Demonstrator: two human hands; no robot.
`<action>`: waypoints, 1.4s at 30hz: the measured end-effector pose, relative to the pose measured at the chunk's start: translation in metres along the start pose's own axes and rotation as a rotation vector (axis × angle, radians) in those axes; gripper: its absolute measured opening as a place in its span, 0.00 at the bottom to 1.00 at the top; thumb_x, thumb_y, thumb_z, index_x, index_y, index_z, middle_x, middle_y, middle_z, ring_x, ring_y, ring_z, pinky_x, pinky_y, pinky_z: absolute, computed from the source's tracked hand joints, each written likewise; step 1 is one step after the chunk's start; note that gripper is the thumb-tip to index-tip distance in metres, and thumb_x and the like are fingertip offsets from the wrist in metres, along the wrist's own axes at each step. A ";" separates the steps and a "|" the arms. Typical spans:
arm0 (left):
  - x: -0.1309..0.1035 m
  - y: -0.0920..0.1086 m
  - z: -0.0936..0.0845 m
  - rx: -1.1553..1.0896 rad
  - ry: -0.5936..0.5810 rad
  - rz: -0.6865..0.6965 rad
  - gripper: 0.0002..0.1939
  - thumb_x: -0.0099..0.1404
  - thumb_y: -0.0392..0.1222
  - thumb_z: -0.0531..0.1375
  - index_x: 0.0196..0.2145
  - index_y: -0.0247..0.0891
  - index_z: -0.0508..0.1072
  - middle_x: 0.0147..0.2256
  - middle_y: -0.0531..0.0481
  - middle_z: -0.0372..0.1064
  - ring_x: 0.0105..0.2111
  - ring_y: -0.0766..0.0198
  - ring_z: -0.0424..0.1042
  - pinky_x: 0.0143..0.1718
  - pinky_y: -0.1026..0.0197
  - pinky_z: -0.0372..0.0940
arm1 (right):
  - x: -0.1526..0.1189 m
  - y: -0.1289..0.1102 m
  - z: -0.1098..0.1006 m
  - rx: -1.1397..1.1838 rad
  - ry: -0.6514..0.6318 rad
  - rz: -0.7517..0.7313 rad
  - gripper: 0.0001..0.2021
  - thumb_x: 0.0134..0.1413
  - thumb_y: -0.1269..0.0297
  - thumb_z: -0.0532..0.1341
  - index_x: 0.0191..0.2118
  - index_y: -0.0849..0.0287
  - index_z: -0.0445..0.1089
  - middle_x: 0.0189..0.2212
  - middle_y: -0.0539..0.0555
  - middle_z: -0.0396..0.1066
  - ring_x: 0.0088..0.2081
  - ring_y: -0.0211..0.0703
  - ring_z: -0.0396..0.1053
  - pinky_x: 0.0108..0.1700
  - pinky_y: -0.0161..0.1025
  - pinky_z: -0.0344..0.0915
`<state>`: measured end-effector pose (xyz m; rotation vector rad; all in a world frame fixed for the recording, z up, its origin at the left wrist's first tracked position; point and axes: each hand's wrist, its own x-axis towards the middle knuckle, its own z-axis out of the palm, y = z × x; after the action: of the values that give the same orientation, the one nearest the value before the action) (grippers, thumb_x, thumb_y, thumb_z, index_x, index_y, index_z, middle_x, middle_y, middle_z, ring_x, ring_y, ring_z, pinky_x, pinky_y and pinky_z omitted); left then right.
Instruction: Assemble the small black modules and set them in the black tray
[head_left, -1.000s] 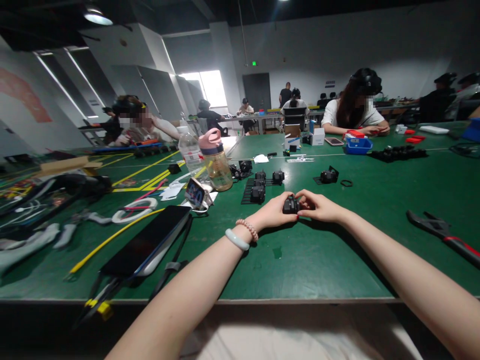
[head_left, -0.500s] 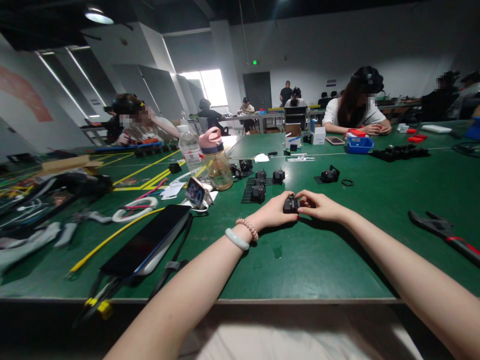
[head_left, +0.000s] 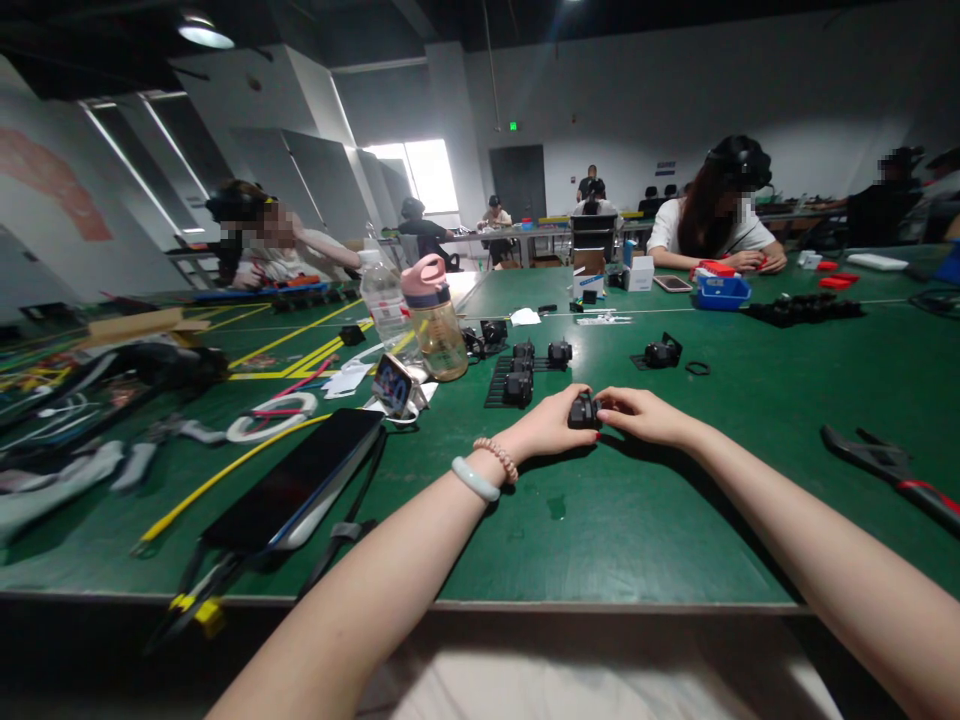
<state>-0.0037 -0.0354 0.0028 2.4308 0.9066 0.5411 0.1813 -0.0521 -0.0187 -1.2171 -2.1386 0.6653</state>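
A small black plastic part sits between my two hands, a little above the green table. My left hand grips its left side, thumb in front and fingers behind. From the other side, the bent fingers of my right hand pinch its right end. Several similar black parts stand with slotted plates just beyond my left hand. Behind my right hand lie another black part and a black ring.
Pliers with red-black handles lie at the right. A pink-lidded bottle, a clear bottle, a smartwatch on a stand and a phone-like slab are on the left. A blue bin stands before a co-worker across the table.
My hands stay nearly in place, still on the black part. The right fingers have shifted slightly at its right end, and the part looks a little turned.
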 end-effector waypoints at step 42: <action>-0.004 0.002 0.000 -0.048 0.010 -0.010 0.28 0.45 0.43 0.58 0.45 0.36 0.58 0.38 0.48 0.63 0.36 0.61 0.64 0.38 0.60 0.59 | -0.004 -0.002 0.003 0.061 -0.024 -0.021 0.19 0.42 0.57 0.55 0.42 0.58 0.58 0.26 0.49 0.63 0.25 0.34 0.58 0.28 0.32 0.55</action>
<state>-0.0053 -0.0396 0.0036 2.3812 0.8994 0.5651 0.1800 -0.0567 -0.0206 -1.1584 -2.1315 0.7343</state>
